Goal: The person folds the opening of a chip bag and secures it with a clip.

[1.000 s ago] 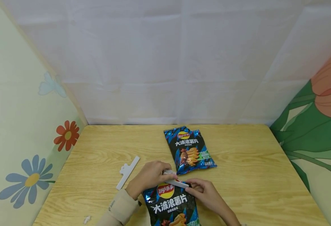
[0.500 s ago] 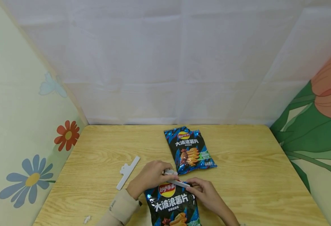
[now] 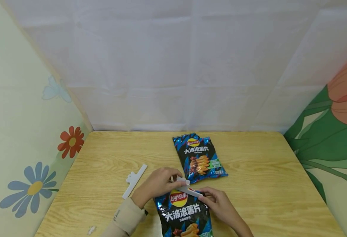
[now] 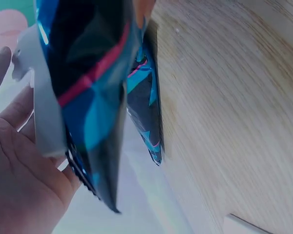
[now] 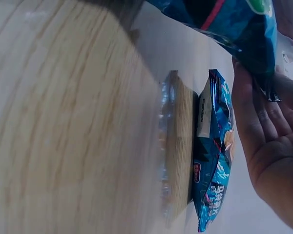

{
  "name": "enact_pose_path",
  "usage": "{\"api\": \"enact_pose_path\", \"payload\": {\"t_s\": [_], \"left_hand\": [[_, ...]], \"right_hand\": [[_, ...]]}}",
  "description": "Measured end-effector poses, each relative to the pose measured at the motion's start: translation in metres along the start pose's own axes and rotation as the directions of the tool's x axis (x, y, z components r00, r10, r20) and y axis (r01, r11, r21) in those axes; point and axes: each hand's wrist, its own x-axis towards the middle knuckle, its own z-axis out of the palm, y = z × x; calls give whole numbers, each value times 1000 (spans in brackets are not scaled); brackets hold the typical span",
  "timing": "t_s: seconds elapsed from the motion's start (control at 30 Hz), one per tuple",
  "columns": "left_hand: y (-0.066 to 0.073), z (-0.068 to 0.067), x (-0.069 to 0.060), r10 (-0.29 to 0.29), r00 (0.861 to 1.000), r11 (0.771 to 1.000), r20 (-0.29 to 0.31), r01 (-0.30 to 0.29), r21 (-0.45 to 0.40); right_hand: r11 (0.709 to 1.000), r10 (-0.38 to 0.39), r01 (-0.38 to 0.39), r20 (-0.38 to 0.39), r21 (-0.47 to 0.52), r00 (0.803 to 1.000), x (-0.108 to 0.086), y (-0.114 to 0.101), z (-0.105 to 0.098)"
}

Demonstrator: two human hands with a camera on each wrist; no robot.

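A black-and-blue chip bag (image 3: pixel 183 214) is at the near side of the table, its top edge under a white bag clip (image 3: pixel 191 191). My left hand (image 3: pixel 160 182) holds the clip, thumb on its near side. In the left wrist view the clip (image 4: pixel 46 107) lies along the bag's top edge, beside my palm (image 4: pixel 24 180). My right hand (image 3: pixel 219 204) pinches the bag's top right corner, by the clip's end. In the right wrist view its fingers (image 5: pixel 244 97) are at the bag's corner (image 5: pixel 254 53). Whether the clip bites fully over the edge is unclear.
A second chip bag (image 3: pixel 199 159) lies flat just beyond my hands, with part of another apparently under its top. Another white clip (image 3: pixel 134 181) lies left of my left hand. A small white scrap (image 3: pixel 91 230) lies near the front left of the wooden table (image 3: pixel 265 171).
The near chip bag, the clip on its top edge and my right hand have shifted slightly right. More of the clip's handle shows past my left hand. The other things stay put.
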Motion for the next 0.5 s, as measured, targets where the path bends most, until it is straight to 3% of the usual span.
{"api": "enact_pose_path", "payload": {"t_s": [0.27, 0.5], "left_hand": [[-1, -2, 0, -39, 999, 999, -18, 39, -22], [-3, -2, 1, -46, 997, 999, -61, 45, -15]], "right_hand": [[999, 14, -17, -52, -49, 999, -5, 1, -5], [991, 97, -109, -132, -80, 986, -9, 1, -12]]}}
